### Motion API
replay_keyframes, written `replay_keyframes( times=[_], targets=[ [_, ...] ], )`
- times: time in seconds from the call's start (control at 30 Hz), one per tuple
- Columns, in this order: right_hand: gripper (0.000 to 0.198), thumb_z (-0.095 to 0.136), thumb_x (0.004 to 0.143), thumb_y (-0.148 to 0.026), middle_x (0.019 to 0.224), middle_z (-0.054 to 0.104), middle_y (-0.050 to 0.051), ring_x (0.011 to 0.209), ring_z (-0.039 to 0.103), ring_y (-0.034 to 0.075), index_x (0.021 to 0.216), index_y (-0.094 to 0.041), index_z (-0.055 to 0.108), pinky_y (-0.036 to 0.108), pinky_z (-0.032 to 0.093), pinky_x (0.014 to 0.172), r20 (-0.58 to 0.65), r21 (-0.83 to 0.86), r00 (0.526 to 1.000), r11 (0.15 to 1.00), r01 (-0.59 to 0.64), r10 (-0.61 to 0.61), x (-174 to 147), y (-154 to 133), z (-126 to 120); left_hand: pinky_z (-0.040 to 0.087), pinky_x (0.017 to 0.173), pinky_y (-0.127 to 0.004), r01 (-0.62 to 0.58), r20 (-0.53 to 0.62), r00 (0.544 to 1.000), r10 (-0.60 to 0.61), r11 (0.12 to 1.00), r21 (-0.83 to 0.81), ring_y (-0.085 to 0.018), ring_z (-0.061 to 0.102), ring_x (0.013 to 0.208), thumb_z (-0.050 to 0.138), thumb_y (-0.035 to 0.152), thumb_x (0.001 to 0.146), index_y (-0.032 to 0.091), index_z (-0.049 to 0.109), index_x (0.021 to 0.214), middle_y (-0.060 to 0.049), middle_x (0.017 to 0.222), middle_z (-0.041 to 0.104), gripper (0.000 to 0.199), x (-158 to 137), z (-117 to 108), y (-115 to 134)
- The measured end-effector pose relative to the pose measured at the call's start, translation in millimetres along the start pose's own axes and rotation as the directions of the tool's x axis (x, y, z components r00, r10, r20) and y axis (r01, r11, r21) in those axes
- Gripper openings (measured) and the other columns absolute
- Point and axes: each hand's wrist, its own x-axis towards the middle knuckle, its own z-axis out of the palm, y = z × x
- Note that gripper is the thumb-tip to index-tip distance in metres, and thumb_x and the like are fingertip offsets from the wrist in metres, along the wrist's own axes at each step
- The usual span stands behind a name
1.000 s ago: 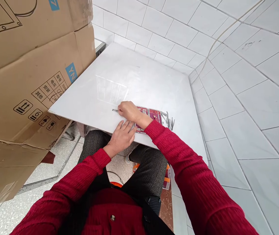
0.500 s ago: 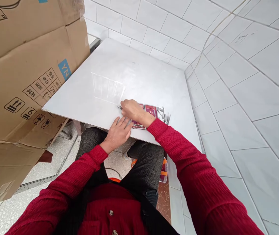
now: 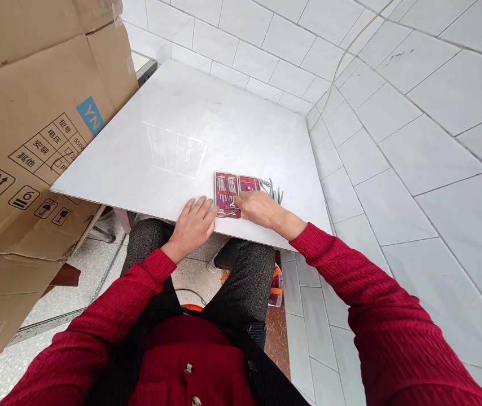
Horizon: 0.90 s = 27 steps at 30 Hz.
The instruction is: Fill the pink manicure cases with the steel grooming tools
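Manicure case [image 3: 245, 181], red-lined, opened out like a book. Location: near edge of the white tabletop [image 3: 258, 129], between the two hands. Long axis of the left half: near to far, slightly slanted; fold roughly parallel. Right half: partly hidden.

Slender metal implements [image 3: 223, 189]: side by side in the left half, lengthwise, beneath a red band, presumably for separation and easy picking. One small piece crosswise at the near end.

Curved-handled metal tools [image 3: 279, 196]: at the case's right side, tips mostly toward the far side; probably too bulky for flat slots.

Left hand [image 3: 192, 228]: palm down on the table edge, fingers moderately spread, nothing visibly held; just beside the near left corner, probably for steadying. Actual contact: unclear.

Right hand [image 3: 262, 208]: over the fold, fingers bent and narrow, tips at the left half, apparently for fine handling. Grip on any small implement: impossible to tell.
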Motion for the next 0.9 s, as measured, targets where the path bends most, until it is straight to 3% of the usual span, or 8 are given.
replay_keyframes(
  times=[0.2, 0.57, 0.9],
  targets=[
    [0.022, 0.043, 0.098, -0.006, 0.103, 0.07, 0.022, 0.097, 0.068, 0.029, 0.107, -0.005, 0.063, 0.034, 0.044, 0.073, 0.032, -0.055, 0.997, 0.996, 0.069, -0.068, 4, -1, 3, 0.04, 0.117, -0.054, -0.003, -0.009, 1.0, 0.004, 1.0, 0.018, -0.034, 0.053, 0.138, 0.045, 0.022, 0.101, 0.013, 0.065, 0.134, -0.017, 0.141, 0.063, 0.039, 0, 1, 0],
    [0.023, 0.042, 0.1, -0.007, 0.101, 0.069, 0.021, 0.094, 0.067, 0.028, 0.105, -0.006, 0.064, 0.034, 0.042, 0.07, 0.012, -0.082, 0.996, 0.993, 0.089, -0.089, 7, -2, 3, 0.039, 0.117, -0.054, -0.007, -0.009, 1.0, 0.007, 1.0, 0.004, -0.034, 0.052, 0.139, 0.046, 0.021, 0.1, 0.014, 0.063, 0.135, -0.017, 0.143, 0.062, 0.04, 0, 0, 0],
    [0.02, 0.051, 0.098, -0.013, 0.104, 0.07, 0.016, 0.094, 0.065, 0.023, 0.109, -0.009, 0.067, 0.03, 0.038, 0.069, -0.034, 0.048, 0.997, 0.997, 0.064, -0.063, 13, -3, 2, 0.038, 0.118, -0.054, 0.002, 0.002, 1.0, -0.002, 1.0, -0.007, -0.034, 0.051, 0.14, 0.045, 0.022, 0.1, 0.014, 0.062, 0.138, -0.017, 0.144, 0.061, 0.042, -1, 1, 0]
  ],
)
